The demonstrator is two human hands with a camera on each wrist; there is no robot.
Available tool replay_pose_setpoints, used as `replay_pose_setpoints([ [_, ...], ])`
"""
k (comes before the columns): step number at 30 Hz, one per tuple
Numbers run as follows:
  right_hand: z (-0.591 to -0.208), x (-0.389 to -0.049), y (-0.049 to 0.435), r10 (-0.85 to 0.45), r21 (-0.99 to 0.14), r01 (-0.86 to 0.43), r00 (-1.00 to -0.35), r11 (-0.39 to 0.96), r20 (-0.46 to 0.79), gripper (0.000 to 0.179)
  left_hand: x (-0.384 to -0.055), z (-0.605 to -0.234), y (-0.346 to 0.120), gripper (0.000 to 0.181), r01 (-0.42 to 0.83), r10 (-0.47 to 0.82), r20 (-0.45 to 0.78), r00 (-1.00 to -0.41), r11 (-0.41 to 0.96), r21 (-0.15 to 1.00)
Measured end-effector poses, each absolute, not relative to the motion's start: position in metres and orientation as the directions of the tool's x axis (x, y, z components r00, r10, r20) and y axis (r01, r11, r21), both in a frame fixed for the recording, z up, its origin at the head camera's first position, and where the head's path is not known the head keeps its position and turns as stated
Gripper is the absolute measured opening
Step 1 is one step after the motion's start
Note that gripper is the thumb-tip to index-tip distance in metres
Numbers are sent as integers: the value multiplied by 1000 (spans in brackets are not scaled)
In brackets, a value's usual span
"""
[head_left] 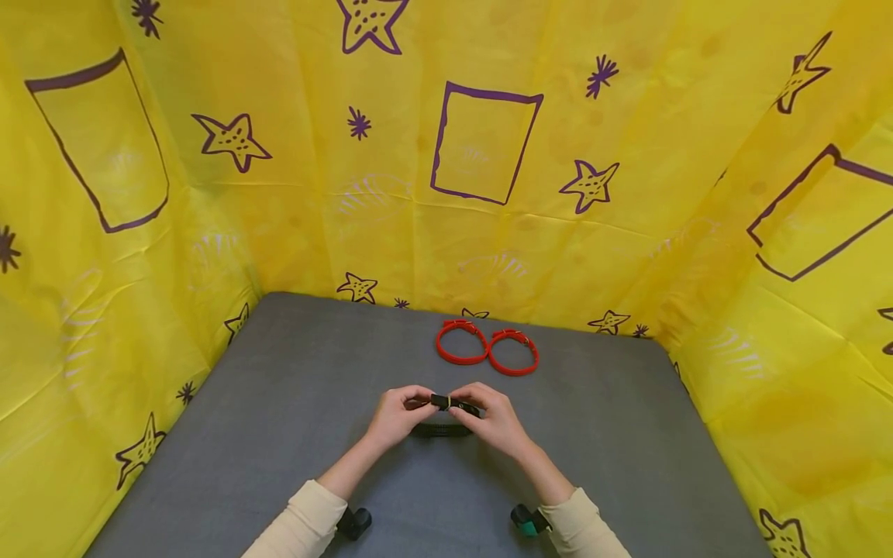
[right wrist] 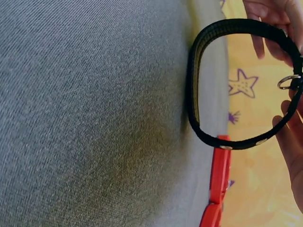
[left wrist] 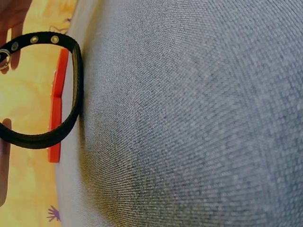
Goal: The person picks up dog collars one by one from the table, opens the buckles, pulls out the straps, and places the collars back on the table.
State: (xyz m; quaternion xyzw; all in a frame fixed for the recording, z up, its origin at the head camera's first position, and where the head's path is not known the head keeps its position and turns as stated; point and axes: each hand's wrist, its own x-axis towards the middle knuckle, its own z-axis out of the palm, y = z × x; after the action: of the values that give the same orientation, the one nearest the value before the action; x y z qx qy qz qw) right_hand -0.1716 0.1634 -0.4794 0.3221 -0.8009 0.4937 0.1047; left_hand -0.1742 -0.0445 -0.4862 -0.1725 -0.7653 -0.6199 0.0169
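Note:
Both hands hold a black collar (head_left: 441, 430), buckled into a loop with its lower side close to the table. My left hand (head_left: 394, 418) pinches the strap left of the buckle (head_left: 449, 402); my right hand (head_left: 497, 418) pinches it on the right, by the strap's punched part. Metal eyelets (left wrist: 34, 40) dot the band in the left wrist view. A metal ring (right wrist: 285, 82) hangs by the fingers in the right wrist view. Farther back lie two red collars, the left one (head_left: 460, 359) and the right one (head_left: 512, 373), each fastened in a loop, side by side.
The grey cloth-covered table (head_left: 314, 364) meets yellow curtains (head_left: 391, 232) with purple drawings at the back and both sides. Dark devices are strapped at the left wrist (head_left: 356, 525) and the right wrist (head_left: 528, 521).

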Motion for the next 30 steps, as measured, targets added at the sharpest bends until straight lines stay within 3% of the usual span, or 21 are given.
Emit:
replay_pose_setpoints([
  [7, -474, -169, 162, -417, -723, -613, -775, 318, 474, 17, -173, -487, -44, 8, 315, 235, 270, -934, 186, 931],
  [12, -474, -169, 162, -410, -707, -632, -764, 318, 498, 17, -183, -507, -44, 8, 334, 223, 288, -931, 201, 921],
  [19, -473, -167, 162, -415, -688, -650, -750, 322, 515, 18, -189, -512, -50, 21, 434, 334, 351, -875, 220, 874],
  [30, -481, -169, 164, -447, -661, -682, -720, 313, 531, 18, -188, -488, -50, 23, 562, 441, 353, -825, 584, 586],
])
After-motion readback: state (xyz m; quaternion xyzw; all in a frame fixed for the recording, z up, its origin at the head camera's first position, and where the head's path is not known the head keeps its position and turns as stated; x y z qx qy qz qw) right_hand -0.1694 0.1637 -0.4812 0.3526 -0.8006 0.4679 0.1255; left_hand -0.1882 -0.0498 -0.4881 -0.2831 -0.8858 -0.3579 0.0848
